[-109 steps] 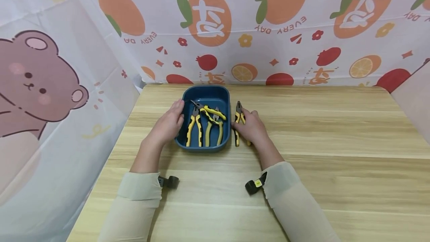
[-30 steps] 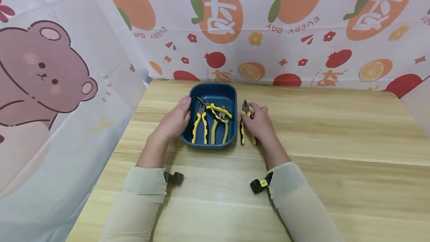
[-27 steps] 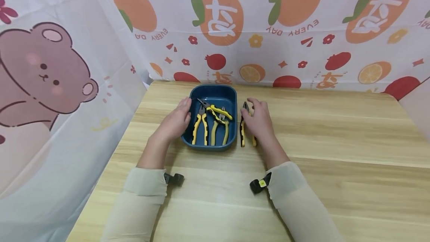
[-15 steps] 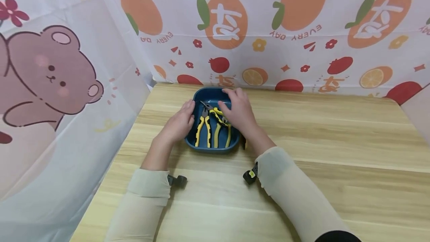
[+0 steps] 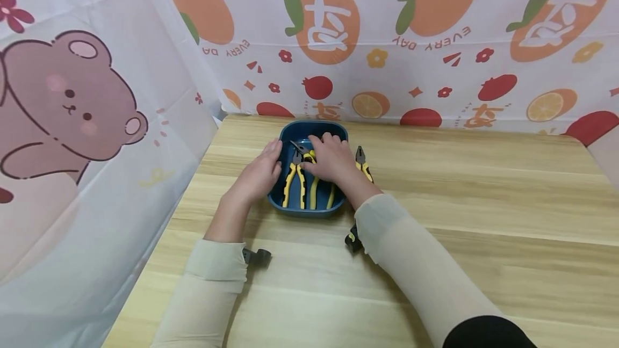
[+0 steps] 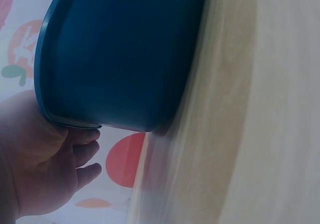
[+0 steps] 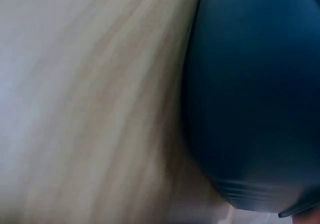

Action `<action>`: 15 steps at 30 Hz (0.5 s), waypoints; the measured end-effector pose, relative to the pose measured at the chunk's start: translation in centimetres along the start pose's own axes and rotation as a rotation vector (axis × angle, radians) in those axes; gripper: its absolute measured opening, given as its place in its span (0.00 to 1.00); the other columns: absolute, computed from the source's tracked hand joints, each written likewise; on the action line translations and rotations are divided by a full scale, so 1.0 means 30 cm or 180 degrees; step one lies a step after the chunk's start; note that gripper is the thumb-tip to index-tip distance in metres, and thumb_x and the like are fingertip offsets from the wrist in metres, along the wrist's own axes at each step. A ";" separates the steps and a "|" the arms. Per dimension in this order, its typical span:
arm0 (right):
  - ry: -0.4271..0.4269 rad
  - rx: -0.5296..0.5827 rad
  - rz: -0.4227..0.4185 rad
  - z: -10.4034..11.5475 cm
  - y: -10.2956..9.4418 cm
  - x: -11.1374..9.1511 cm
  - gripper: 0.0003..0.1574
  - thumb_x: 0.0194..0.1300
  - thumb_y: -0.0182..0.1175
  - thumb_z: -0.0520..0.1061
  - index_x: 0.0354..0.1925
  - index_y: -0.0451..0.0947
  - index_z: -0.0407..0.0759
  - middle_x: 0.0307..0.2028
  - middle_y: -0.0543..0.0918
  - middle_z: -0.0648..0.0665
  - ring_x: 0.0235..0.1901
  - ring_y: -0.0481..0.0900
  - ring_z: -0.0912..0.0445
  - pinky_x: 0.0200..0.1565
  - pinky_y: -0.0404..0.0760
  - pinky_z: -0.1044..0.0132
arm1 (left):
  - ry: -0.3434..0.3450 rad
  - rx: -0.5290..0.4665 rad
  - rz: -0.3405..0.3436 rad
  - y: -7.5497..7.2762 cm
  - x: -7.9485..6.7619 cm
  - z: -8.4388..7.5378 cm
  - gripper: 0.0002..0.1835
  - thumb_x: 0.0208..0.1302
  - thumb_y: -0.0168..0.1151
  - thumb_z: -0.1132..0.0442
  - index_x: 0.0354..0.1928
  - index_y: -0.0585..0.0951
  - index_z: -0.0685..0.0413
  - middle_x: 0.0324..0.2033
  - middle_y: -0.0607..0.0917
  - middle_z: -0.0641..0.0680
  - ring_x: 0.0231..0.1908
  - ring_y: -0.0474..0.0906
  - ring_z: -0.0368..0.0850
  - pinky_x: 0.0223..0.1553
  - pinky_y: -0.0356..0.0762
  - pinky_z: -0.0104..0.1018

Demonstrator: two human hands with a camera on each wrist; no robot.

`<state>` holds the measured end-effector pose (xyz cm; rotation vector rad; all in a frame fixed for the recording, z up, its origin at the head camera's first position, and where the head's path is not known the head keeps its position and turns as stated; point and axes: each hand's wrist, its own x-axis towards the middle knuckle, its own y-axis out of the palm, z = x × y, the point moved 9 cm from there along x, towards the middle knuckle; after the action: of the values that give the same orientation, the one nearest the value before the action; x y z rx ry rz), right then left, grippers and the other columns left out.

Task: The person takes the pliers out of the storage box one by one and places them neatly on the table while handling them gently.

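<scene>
My left hand [image 5: 256,176] lies along the left wall of a blue plastic bin [image 5: 304,212], fingers extended; in the left wrist view its loose fingers [image 6: 86,154] show beside the bin's corner [image 6: 110,63]. My right hand [image 5: 335,161] reaches over the bin's right side, thumb and fingers around the long-nose pliers [image 5: 302,147] on top of the pile. Whether it grips them cannot be told. Yellow-and-black pliers [image 5: 294,181] lie at the left inside the bin. Others with duller yellow handles [image 5: 314,193] are partly covered by my right hand.
Another pair of pliers [image 5: 360,158] lies on the wooden table [image 5: 483,192] just right of the bin, partly behind my right forearm. A fruit-print cloth [image 5: 377,69] hangs along the table's back edge. The right wrist view is mostly the bin's outer wall [image 7: 250,98].
My right hand has left the pliers on the table, come up over the bin's right rim and moved left onto the pliers inside. The left hand stays against the bin.
</scene>
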<state>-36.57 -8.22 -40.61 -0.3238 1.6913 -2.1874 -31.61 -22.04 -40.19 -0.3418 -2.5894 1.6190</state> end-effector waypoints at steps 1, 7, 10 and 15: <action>0.0004 -0.0068 0.0047 0.005 0.002 0.003 0.51 0.62 0.56 0.74 0.74 0.60 0.52 0.62 0.70 0.40 0.59 0.66 0.45 0.64 0.69 0.45 | -0.0001 -0.0001 0.0005 -0.003 0.000 0.000 0.32 0.77 0.43 0.60 0.77 0.49 0.58 0.78 0.48 0.56 0.78 0.41 0.50 0.77 0.46 0.49; 0.0127 -0.0329 0.0296 0.008 0.022 0.010 0.53 0.62 0.52 0.77 0.74 0.59 0.51 0.65 0.69 0.41 0.60 0.65 0.45 0.64 0.67 0.46 | -0.0007 -0.0022 0.0059 -0.002 -0.001 0.002 0.32 0.77 0.41 0.60 0.78 0.47 0.58 0.78 0.46 0.55 0.78 0.40 0.50 0.77 0.45 0.50; 0.0183 -0.0380 0.0324 0.005 0.026 0.007 0.53 0.62 0.50 0.78 0.74 0.59 0.51 0.64 0.70 0.40 0.59 0.65 0.45 0.64 0.67 0.48 | -0.0005 -0.0022 0.0046 -0.003 0.000 0.003 0.32 0.77 0.41 0.60 0.78 0.47 0.58 0.78 0.46 0.55 0.78 0.40 0.50 0.77 0.45 0.50; 0.0187 -0.0515 0.0379 0.007 0.036 0.005 0.50 0.63 0.50 0.77 0.74 0.61 0.53 0.61 0.71 0.41 0.56 0.66 0.47 0.61 0.68 0.52 | 0.0009 -0.0017 0.0038 -0.002 0.002 0.006 0.32 0.77 0.42 0.61 0.78 0.47 0.58 0.78 0.47 0.57 0.78 0.41 0.51 0.77 0.45 0.50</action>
<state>-36.48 -8.71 -41.61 -0.1961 1.8743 -1.9987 -31.70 -22.21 -40.21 -0.3602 -2.5949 1.6145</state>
